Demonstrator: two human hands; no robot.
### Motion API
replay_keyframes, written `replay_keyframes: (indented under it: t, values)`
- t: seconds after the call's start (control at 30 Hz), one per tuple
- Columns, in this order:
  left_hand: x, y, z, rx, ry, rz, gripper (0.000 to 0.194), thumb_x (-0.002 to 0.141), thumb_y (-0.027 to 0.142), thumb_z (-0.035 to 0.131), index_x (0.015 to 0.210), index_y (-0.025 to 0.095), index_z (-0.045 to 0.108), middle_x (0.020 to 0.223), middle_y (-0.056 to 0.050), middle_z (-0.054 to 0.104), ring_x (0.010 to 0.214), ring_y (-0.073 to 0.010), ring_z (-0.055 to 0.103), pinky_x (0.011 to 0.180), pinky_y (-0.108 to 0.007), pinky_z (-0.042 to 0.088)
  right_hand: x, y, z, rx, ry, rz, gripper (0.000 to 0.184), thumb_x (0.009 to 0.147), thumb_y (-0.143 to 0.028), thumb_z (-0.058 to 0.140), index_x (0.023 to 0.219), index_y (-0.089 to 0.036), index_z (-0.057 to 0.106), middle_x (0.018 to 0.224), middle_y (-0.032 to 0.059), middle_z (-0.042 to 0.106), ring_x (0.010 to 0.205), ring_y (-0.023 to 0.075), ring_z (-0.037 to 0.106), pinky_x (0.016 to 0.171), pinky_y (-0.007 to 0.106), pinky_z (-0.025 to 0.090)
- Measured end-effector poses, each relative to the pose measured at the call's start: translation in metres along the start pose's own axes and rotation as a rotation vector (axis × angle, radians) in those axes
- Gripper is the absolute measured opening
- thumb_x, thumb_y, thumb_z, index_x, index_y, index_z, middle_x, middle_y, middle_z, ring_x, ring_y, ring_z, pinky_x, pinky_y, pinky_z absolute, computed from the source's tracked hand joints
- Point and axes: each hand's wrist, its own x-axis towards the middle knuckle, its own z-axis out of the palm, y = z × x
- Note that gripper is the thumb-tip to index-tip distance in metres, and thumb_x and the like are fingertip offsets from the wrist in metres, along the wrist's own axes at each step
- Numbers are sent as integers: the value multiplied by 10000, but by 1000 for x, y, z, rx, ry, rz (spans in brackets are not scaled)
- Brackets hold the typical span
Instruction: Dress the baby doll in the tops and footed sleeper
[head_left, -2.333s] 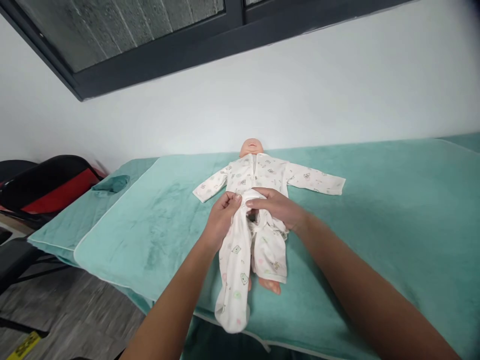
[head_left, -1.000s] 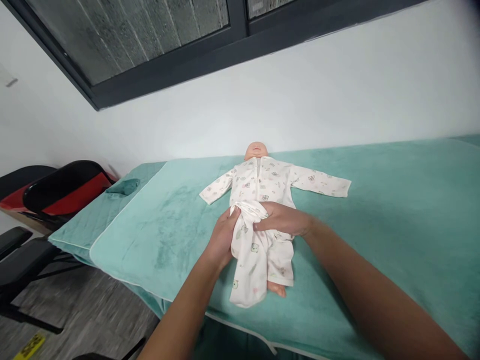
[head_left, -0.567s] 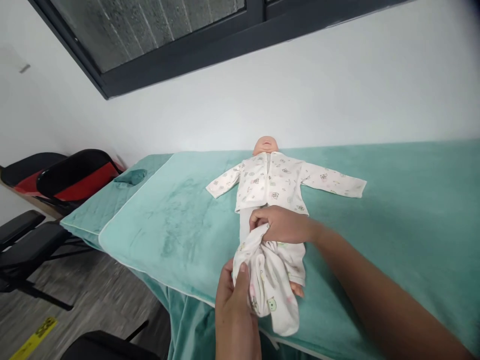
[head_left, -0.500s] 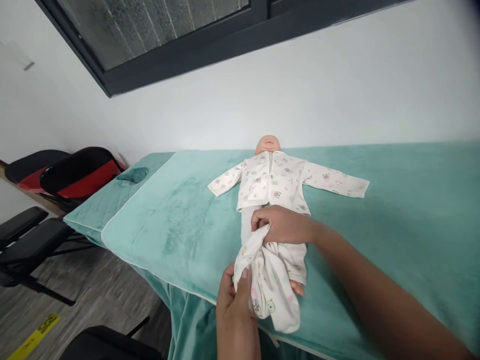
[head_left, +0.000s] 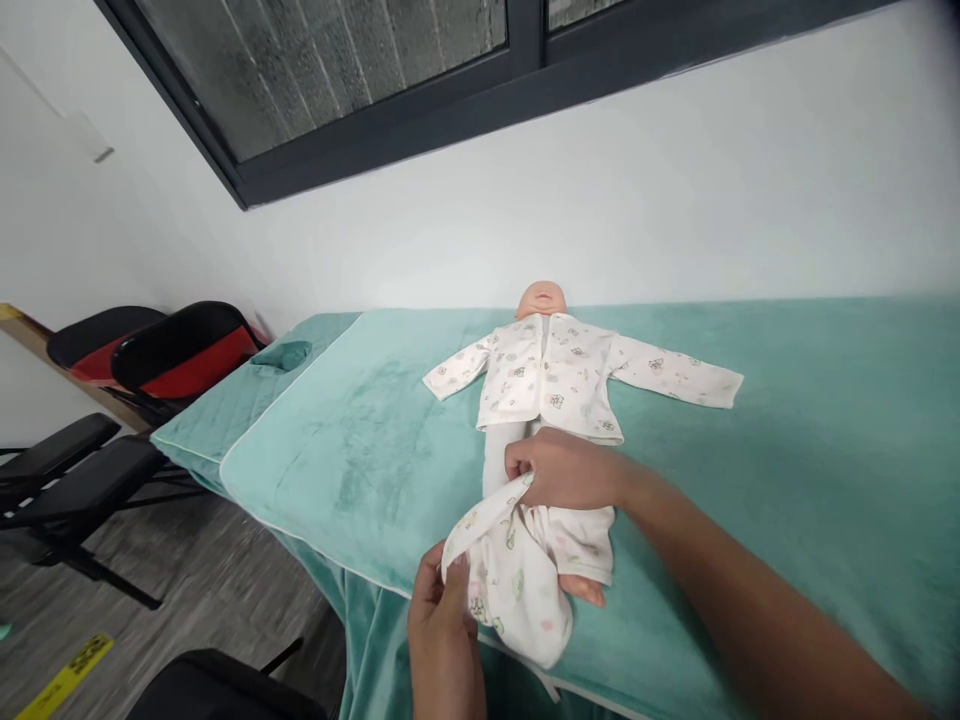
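Observation:
A baby doll [head_left: 541, 298] lies on its back on the bed, head toward the wall, in a white printed jacket [head_left: 551, 375] with both sleeves spread out. White printed baby pants [head_left: 517, 590] are over its lower body, with one foot [head_left: 582, 590] showing past the right-hand cuff. My right hand [head_left: 559, 468] pinches the waistband near the doll's hips. Lower and to the left, my left hand [head_left: 446, 610] grips the waistband's other side, thumb on top, stretching it between my hands. The doll's other leg [head_left: 501, 455] shows a white covering above the waistband; its foot is hidden.
A green plush cover [head_left: 360, 430] lies over the bed, whose front edge runs below my hands. A face hole [head_left: 281, 357] is at its left end. Black chairs [head_left: 187, 350] stand at the left, and a black seat [head_left: 217, 685] is near the front. A window [head_left: 337, 80] is above.
My left hand has moved left and slightly down, pulling the waistband wider. The loose pant leg has shifted left, and more of the doll's foot shows. The view has tilted slightly.

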Motion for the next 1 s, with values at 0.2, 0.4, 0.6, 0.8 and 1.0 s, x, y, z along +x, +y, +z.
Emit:
replay_keyframes:
  t: [0.2,0.4,0.6,0.8,1.0]
  values:
    - [-3,-9,0,-31,20,-5,416,685,390,749,1027,184,633,1052,-105,710,952,-263,674,748,-315,527,-3,-3,2,-83,1,20,91,673,-264,600,750,-222,577,776,-8,648,696,143,549,529,244,310]
    - [-5,-7,-2,180,-7,25,398,729,449,696,1019,184,634,1012,-105,712,854,-247,675,617,-280,493,-4,-8,4,-122,23,30,114,696,-262,592,799,-215,604,808,17,647,711,148,547,540,242,309]
    - [-8,-3,1,165,-78,-22,365,718,478,700,970,221,642,960,-78,706,808,-232,662,586,-272,480,-5,-7,7,-169,50,36,99,739,-255,565,817,-205,600,824,40,649,729,161,552,560,248,315]
    - [-8,5,6,51,-213,-105,348,736,433,728,988,207,647,979,-84,709,864,-233,676,748,-314,524,-4,-3,8,-110,66,31,75,748,-253,559,812,-215,571,823,21,654,720,157,571,558,248,328]
    - [-1,9,10,-3,-273,-151,409,754,415,737,1088,192,657,967,-88,713,878,-212,675,839,-317,507,-6,-3,3,-12,33,16,86,766,-301,567,788,-217,565,828,8,660,745,171,587,593,263,352]
